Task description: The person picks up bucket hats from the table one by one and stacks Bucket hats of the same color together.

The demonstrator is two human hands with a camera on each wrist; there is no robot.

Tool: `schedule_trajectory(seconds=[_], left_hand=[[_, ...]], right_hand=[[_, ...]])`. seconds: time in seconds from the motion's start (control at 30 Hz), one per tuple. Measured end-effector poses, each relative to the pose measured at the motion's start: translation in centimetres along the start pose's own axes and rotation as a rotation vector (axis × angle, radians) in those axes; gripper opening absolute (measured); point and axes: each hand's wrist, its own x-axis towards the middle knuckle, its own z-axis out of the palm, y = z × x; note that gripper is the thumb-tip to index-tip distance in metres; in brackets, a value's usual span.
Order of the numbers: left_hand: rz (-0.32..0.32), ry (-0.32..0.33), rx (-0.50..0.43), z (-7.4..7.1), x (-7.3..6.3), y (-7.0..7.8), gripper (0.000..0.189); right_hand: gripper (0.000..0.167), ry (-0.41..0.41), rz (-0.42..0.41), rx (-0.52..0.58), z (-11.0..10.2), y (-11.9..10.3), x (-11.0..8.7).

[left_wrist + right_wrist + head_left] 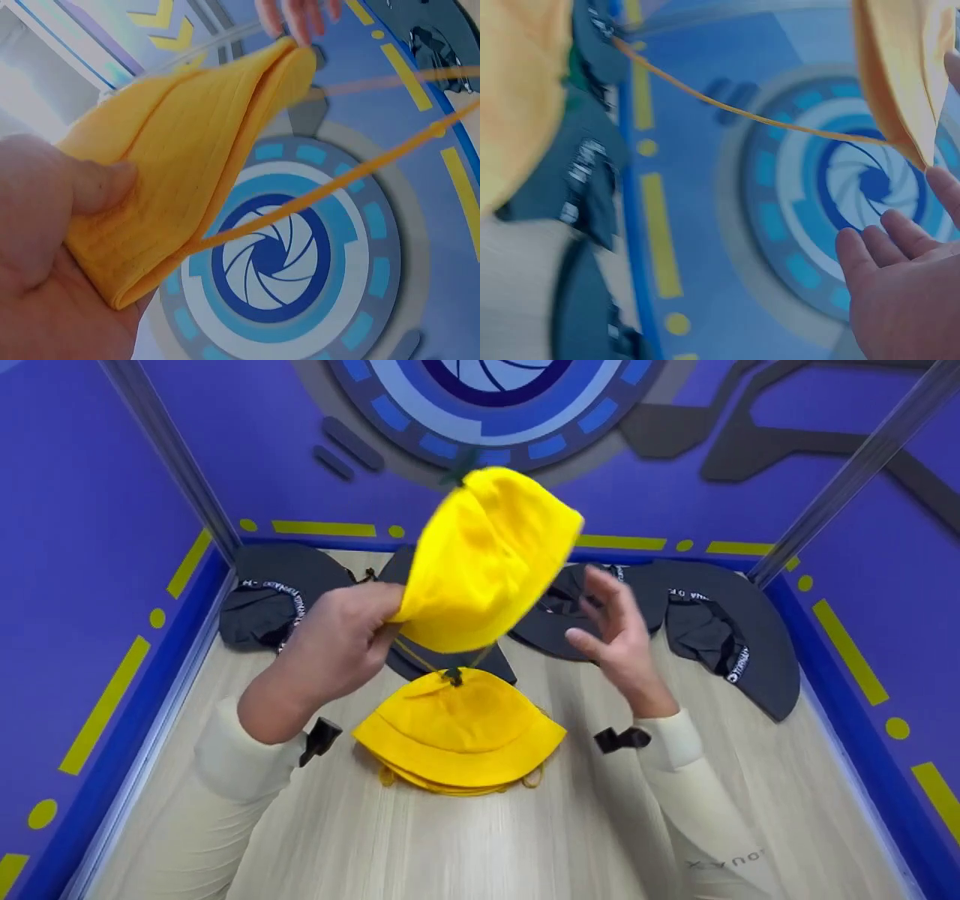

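**Yellow hat lifted over the stack**

Purple walls with yellow dashes boxed in the pale wooden table [315, 840] where I worked. My left hand [337, 641] pinched the brim of the raised yellow hat [487, 559], thumb pressed on the fabric, holding it in the air above the stack of yellow hats [459, 735] at the table's middle. Its yellow cord [337, 184] hung loose beneath. My right hand [619, 641] hovered just beside the hat, fingers spread and relaxed, holding nothing. I judged the step to be handling one hat lifted clear of the pile; the next move would call for the right hand to take the free edge. Dark grey hats [720, 630] lay along the back of the table. I saw no containers.
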Motion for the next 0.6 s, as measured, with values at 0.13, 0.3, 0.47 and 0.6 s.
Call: schedule_trajectory(seconds=[0.13,0.3,0.47,0.6], left_hand=[[0.013,-0.057,-0.017,0.6,-0.3,0.6,0.029],[0.03,-0.071,-0.042,1.0,-0.5,0.8,0.035],[-0.05,-0.063,-0.062,0.8,-0.8,0.4,0.026],[-0.15,-0.034,-0.128,0.8,-1.1,-0.5,0.023]], right_hand=[[0.081,-0.014,0.007,0.05,-1.7,-1.9,0.9],[0.041,0.001,-0.03,-0.058,-2.8,-4.4,0.6],[0.018,0.032,-0.127,-0.126,-3.1,-6.2,0.4],[0.018,0.017,-0.188,-0.108,-3.3,-7.1,0.4]])
